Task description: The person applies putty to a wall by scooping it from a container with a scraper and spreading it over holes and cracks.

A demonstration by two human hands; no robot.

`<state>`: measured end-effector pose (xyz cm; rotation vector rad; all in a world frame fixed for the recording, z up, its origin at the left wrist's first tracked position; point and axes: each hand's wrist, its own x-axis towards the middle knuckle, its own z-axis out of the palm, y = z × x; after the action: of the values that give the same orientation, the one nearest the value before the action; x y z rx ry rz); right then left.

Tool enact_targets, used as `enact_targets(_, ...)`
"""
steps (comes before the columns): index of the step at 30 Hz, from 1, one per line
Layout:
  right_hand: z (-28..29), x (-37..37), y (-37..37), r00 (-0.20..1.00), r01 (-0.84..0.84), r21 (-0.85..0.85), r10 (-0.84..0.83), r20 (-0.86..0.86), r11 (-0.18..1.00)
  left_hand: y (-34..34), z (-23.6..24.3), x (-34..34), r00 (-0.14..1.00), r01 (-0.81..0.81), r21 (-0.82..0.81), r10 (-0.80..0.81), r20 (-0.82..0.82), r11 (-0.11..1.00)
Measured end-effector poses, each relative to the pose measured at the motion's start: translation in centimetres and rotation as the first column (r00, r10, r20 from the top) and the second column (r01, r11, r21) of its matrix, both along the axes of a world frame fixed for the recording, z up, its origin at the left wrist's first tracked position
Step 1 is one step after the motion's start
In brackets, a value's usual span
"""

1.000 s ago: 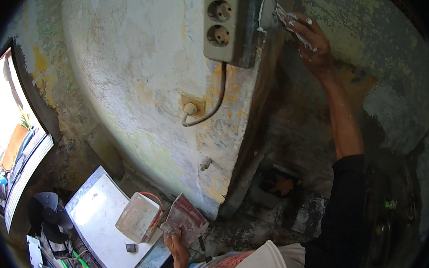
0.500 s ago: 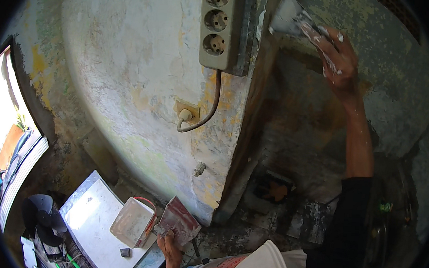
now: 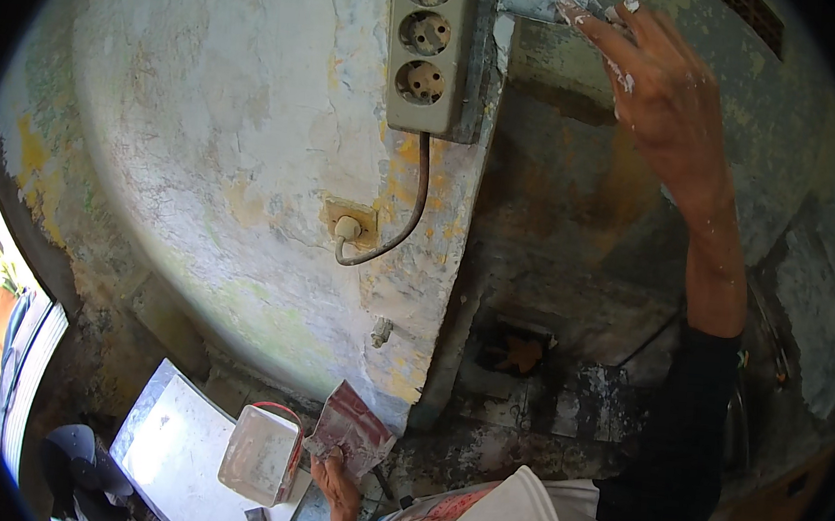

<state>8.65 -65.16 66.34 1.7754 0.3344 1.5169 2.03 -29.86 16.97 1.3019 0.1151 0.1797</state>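
High at the right, my right hand (image 3: 669, 104) is closed round a putty knife, its fingers spotted with white paste. The putty knife's broad blade (image 3: 535, 0) is smeared with white and lies at the wall's corner edge, just right of the socket strip (image 3: 424, 58); its handle is mostly hidden by the fingers. Low in the middle, my left hand (image 3: 336, 487) grips a reddish, paste-smeared flat scraper (image 3: 357, 432) by its near left corner, below the wall's lower end. How much paste lies on it I cannot tell.
A whitish square tub (image 3: 259, 455) with a red handle stands on a white board (image 3: 178, 428), beside a small dark block (image 3: 257, 516). A cable runs from the strip to a plugged wall outlet (image 3: 347, 227). Right of the corner is a dark recess (image 3: 554, 241).
My right hand has carried the putty knife up and left to the corner edge beside the socket strip. My left hand still holds the reddish scraper; the view has shifted slightly.
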Motion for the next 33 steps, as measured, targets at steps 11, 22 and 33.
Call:
enact_targets(11, -5.3, 1.2, -0.7, 0.981, -0.176, 0.166, 0.188, -0.057, 0.970, 4.2, -3.2, 2.7, 0.999, 0.044, 0.122, -0.047, 0.021, 0.992)
enact_targets(22, -13.2, 4.7, 5.0, 0.978, -0.172, 0.437, 0.102, 0.180, 0.883, 4.9, 0.0, 2.5, 0.990, 0.060, 0.220, -0.087, 0.111, 0.974)
enact_targets(33, -18.6, 5.7, 8.7, 0.949, -0.316, 0.709, 0.195, 0.249, 0.630, 5.0, 1.1, 2.1, 0.992, 0.112, 0.045, -0.114, 0.061, 0.993)
